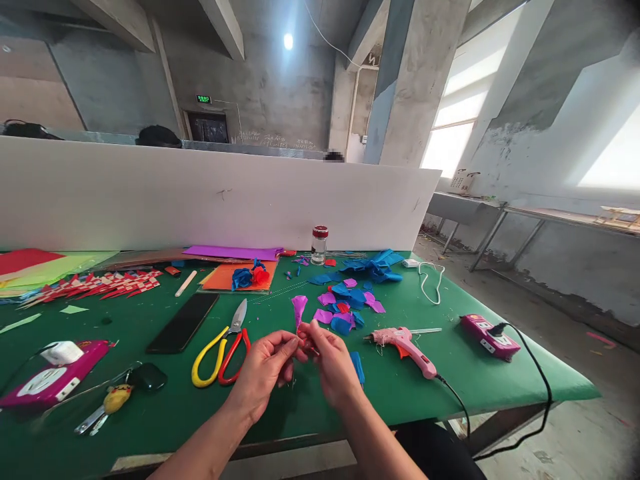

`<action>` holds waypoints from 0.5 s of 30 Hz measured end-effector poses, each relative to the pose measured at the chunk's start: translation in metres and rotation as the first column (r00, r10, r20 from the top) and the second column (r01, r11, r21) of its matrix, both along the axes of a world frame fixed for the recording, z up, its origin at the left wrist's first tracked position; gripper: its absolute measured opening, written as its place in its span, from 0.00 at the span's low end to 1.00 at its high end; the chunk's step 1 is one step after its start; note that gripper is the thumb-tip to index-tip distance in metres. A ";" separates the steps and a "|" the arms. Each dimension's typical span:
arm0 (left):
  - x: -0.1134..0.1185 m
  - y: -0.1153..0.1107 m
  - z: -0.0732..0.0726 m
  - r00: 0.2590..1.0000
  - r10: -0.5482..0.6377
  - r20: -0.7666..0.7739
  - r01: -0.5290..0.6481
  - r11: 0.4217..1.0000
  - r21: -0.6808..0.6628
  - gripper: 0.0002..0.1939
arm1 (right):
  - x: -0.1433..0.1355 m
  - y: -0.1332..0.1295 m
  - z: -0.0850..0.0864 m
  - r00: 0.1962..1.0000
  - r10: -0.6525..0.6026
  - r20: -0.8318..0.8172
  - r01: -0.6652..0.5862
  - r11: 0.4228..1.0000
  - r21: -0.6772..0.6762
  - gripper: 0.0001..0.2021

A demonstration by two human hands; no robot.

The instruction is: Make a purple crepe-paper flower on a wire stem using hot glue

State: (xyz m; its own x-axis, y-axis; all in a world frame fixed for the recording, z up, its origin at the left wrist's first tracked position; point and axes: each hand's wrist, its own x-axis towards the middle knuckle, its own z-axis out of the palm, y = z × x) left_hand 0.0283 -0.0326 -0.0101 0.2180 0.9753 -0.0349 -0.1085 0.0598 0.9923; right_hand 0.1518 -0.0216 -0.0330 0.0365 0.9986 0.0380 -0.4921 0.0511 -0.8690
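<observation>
A small pink-purple paper flower (299,308) stands upright between my two hands, its narrow base at my fingertips. My left hand (267,363) is closed in a pinch near the base. My right hand (330,357) pinches at the same spot from the other side; which fingers bear the flower is hard to tell. Just beyond lie loose purple petals (323,316) and blue paper pieces (341,325). Scissors (237,316) with yellow and red handles rest left of my hands, and a pink glue gun (406,345) lies to the right.
A black phone (184,324), a keyring (117,398) and a magenta power strip (50,380) lie on the left. Another power strip (490,337) with a black cable is at the right. A glass jar (319,245) stands before the white partition (220,193).
</observation>
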 end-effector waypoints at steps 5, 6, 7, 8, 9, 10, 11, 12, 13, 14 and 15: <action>-0.002 -0.001 -0.001 0.983 -0.111 0.144 0.122 0.990 -0.070 0.11 | 0.010 0.000 0.008 0.957 0.241 -0.163 -0.244 0.970 0.005 0.18; -0.003 -0.001 -0.001 0.977 -0.133 0.166 0.147 0.986 -0.079 0.11 | 0.011 0.000 0.010 0.946 0.285 -0.155 -0.285 0.958 0.023 0.18; -0.003 -0.001 0.000 0.972 -0.149 0.182 0.167 0.982 -0.085 0.11 | 0.013 -0.001 0.012 0.938 0.316 -0.140 -0.315 0.949 0.032 0.18; -0.002 -0.002 0.000 0.969 -0.161 0.190 0.180 0.980 -0.090 0.11 | 0.014 -0.002 0.014 0.936 0.330 -0.124 -0.329 0.944 0.035 0.18; -0.002 -0.002 0.001 0.967 -0.168 0.191 0.189 0.978 -0.094 0.10 | 0.014 -0.002 0.015 0.937 0.332 -0.112 -0.331 0.943 0.033 0.18; -0.002 -0.003 0.001 0.967 -0.173 0.188 0.194 0.976 -0.098 0.10 | 0.015 -0.003 0.015 0.938 0.329 -0.106 -0.328 0.944 0.031 0.18; -0.002 -0.003 0.002 0.967 -0.176 0.182 0.197 0.975 -0.102 0.11 | 0.015 -0.003 0.015 0.939 0.327 -0.108 -0.326 0.945 0.029 0.18; -0.001 -0.004 0.003 0.968 -0.179 0.177 0.199 0.974 -0.105 0.11 | 0.015 -0.003 0.015 0.937 0.328 -0.117 -0.327 0.945 0.028 0.18; -0.001 -0.004 0.003 0.968 -0.179 0.174 0.200 0.974 -0.108 0.11 | 0.014 -0.003 0.014 0.936 0.329 -0.128 -0.328 0.944 0.025 0.18; -0.001 -0.004 0.004 0.969 -0.179 0.171 0.199 0.974 -0.111 0.11 | 0.014 -0.002 0.013 0.935 0.327 -0.138 -0.327 0.945 0.020 0.18; -0.001 -0.004 0.004 0.969 -0.178 0.169 0.199 0.973 -0.113 0.11 | 0.014 -0.002 0.012 0.935 0.324 -0.146 -0.326 0.945 0.013 0.18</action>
State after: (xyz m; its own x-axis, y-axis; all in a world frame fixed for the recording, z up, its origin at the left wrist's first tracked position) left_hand 0.0277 -0.0369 -0.0063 0.4103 0.9055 -0.1081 -0.2364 0.2201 0.9464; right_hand 0.1656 -0.0238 -0.0205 -0.2859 0.9572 0.0450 -0.6001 -0.1422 -0.7872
